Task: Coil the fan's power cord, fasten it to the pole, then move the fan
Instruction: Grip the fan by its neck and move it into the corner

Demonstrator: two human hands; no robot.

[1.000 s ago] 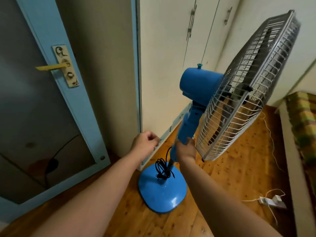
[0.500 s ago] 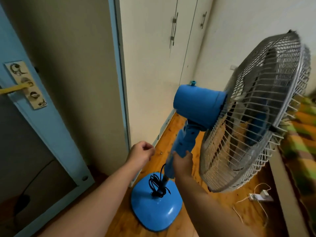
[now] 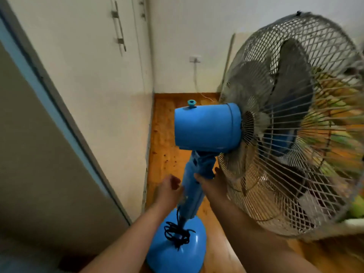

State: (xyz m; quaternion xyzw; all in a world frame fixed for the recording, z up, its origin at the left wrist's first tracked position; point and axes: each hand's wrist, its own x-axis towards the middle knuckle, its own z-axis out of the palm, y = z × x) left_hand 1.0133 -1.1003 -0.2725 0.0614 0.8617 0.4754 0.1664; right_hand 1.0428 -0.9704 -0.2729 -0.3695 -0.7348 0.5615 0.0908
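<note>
Both forearms are reaching forward. The right hand (image 3: 209, 181) is clamping the upper pole (image 3: 192, 196) of the blue fan (image 3: 206, 127). The left hand (image 3: 169, 189) is curling beside the pole, and I cannot tell whether it is gripping. The black cord (image 3: 177, 232) is sitting bundled at the pole's foot, above the base (image 3: 177, 257), on the wooden floor (image 3: 167, 134).

Wooden floor (image 3: 167, 134), orange-brown, speckled, runs to the far wall. Cream cupboard doors (image 3: 88, 75) along the left, with metal handles (image 3: 119, 30). Wall socket (image 3: 195, 59) on the far wall; white cable (image 3: 195, 75) hangs from it. Blue-edged door (image 3: 39, 91) near left. Multicoloured fabric (image 3: 357, 205) far right.
</note>
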